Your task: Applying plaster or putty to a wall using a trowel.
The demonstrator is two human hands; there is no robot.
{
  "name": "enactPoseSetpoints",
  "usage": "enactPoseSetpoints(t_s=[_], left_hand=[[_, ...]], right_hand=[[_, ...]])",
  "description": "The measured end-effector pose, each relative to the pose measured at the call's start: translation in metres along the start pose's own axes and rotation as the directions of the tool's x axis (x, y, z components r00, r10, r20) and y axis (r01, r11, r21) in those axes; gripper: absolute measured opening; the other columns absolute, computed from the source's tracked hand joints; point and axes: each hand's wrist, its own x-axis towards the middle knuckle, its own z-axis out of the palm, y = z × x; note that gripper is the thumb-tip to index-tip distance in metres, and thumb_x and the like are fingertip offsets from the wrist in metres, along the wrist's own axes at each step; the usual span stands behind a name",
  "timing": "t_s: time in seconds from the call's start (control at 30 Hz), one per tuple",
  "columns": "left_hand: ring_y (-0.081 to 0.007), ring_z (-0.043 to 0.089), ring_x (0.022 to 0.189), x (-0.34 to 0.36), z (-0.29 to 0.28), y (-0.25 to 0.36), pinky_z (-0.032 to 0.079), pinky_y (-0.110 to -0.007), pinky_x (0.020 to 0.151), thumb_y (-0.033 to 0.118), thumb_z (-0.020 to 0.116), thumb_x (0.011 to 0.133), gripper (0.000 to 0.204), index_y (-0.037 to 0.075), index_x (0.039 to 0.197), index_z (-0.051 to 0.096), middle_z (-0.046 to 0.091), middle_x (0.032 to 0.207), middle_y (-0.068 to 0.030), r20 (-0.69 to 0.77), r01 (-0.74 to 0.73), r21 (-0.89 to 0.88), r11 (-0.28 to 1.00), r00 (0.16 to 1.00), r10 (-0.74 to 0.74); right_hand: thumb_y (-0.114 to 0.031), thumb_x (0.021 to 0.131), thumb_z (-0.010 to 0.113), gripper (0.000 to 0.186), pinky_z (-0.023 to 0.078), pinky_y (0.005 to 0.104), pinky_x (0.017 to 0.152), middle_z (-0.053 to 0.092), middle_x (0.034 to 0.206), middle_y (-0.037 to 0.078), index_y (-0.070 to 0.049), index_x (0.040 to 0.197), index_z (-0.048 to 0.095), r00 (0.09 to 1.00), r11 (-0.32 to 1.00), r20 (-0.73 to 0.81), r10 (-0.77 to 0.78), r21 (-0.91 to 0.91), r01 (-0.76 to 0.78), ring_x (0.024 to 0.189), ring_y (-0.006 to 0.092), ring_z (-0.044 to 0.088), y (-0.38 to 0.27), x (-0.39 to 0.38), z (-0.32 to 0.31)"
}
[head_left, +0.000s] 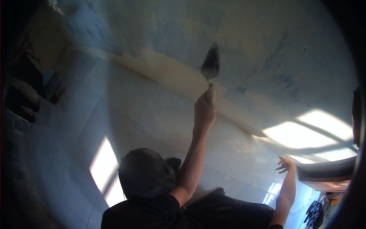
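Observation:
My left hand [205, 110] is raised near the middle, its fingers wrapped round the handle of a pointed trowel [212, 63]. The trowel's dark blade points upward, in front of or against a patchy grey and tan wall [251, 49]; whether it touches cannot be made out. Off to the right, my right hand [286, 165] hangs over the tiled floor with its fingers apart, holding nothing. Its nearest neighbour is a brown box-like piece with a dark rim [328, 175]. A rounded dark form [146, 173] sits beside my left arm and hides some floor.
Large grey tiles [228, 168] run along the foot of the wall. Sunlight patches fall on the wall and floor. Dark, crumpled items [26, 84] lie at the far left. A dark, glove-like bundle [314, 212] lies at the lower right, beside a yellow thing [336, 200].

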Motion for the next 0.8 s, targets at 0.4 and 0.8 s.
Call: enactPoseSetpoints(t_s=[0.4, 0.8], left_hand=[[-0.0111, 0.044, 0.043, 0.018, 0.001, -0.008, 0.034, -0.027, 0.039, 0.054, 0.031, 0.100, 0.059, 0.002, 0.075, 0.049, 0.041, 0.053, -0.0021, -0.055, -0.122, 0.021, 0.992, 0.991, 0.123], [-0.0269, 0.049, 0.049, 0.018, -0.015, 0.023, 0.041, -0.042, 0.055, 0.047, 0.029, 0.102, 0.062, -0.006, 0.084, 0.056, 0.053, 0.061, -0.0179, 0.019, 0.022, 0.013, 1.000, 1.000, -0.023]], right_hand=[[-0.034, 0.096, 0.052, 0.048, 0.055, 0.0633, 0.066, 0.033, 0.053, 0.004, 0.013, 0.093, 0.054, 0.997, 0.997, 0.005, 0.080, -0.004, -0.079, 0.074, 0.0450, 0.068, 0.007, 0.003, 0.011], [-0.040, 0.095, 0.051, 0.052, 0.056, 0.0589, 0.065, 0.039, 0.056, 0.008, 0.012, 0.094, 0.053, 0.999, 0.998, 0.007, 0.051, -0.047, -0.050, 0.078, 0.0449, 0.068, -0.003, 0.010, 0.002]])
